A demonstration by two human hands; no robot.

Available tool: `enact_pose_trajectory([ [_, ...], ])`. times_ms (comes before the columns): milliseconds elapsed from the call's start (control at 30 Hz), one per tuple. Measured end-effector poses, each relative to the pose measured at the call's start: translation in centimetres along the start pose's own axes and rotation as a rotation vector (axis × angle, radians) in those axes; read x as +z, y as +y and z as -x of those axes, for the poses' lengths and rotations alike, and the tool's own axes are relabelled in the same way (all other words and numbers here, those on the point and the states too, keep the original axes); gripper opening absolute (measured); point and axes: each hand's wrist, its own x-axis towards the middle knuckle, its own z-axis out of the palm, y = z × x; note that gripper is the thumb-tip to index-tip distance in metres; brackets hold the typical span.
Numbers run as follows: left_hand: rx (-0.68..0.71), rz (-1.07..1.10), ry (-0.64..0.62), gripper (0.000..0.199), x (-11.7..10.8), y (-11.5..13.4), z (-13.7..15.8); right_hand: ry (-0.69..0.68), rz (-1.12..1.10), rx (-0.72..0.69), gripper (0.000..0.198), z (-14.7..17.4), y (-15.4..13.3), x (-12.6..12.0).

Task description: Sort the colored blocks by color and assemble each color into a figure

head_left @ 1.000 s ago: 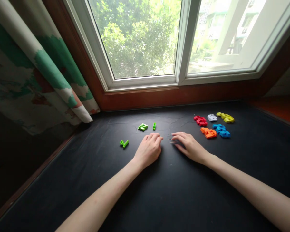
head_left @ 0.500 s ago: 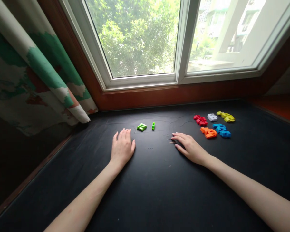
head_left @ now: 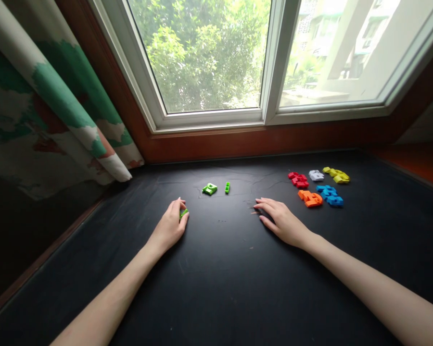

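Observation:
My left hand (head_left: 169,222) is closed on a small green plastic piece (head_left: 184,213), which shows between the thumb and the curled fingers. Much of that piece is hidden by the hand. Just beyond it on the black tabletop (head_left: 216,288) lie a flat green plastic piece with an opening (head_left: 210,189) and a narrow green plastic block (head_left: 227,187), apart from each other. My right hand (head_left: 279,220) rests on the tabletop, fingers stretched out to the left and thumb apart, with nothing in it.
Beyond my right hand lie groups of plastic pieces: red (head_left: 298,180), white (head_left: 316,175), yellow (head_left: 337,175), orange (head_left: 310,198) and blue (head_left: 330,196). A window (head_left: 209,126) borders the far side. A patterned curtain (head_left: 68,110) hangs at the left.
My left hand has drawn back slightly to the left and its fingers have curled; a green piece now shows in its grip. My right hand stays in place.

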Motion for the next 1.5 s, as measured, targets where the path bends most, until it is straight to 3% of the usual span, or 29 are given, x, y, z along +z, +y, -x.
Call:
enact_pose_trajectory([
  [133,0.002,0.125,0.025,0.013,-0.5,0.4,-0.1,-0.003,-0.006,0.000,0.031,0.0,0.1,0.1],
  [267,0.000,0.315,0.057,0.021,-0.4,2.6,-0.3,0.027,-0.037,0.007,0.030,-0.2,-0.3,0.1],
  [467,-0.048,0.564,0.036,0.030,2.2,6.8,-1.1,0.088,-0.115,-0.017,0.029,-1.9,-2.5,0.7],
  [600,-0.079,0.711,0.030,0.030,4.0,8.3,-1.8,0.190,-0.212,-0.013,0.026,-3.8,-4.2,1.8],
  [733,-0.054,0.689,0.054,0.023,4.9,8.5,-2.1,0.287,-0.253,-0.011,0.025,-4.8,-4.7,2.8],
  [1000,0.024,0.848,-0.028,0.021,5.2,8.5,-1.9,0.290,-0.262,0.021,0.024,-4.3,-3.7,3.0],
  [1500,0.018,0.996,-0.188,0.028,4.8,8.6,-2.0,0.131,-0.215,-0.121,0.028,-4.2,-4.2,2.3],
])
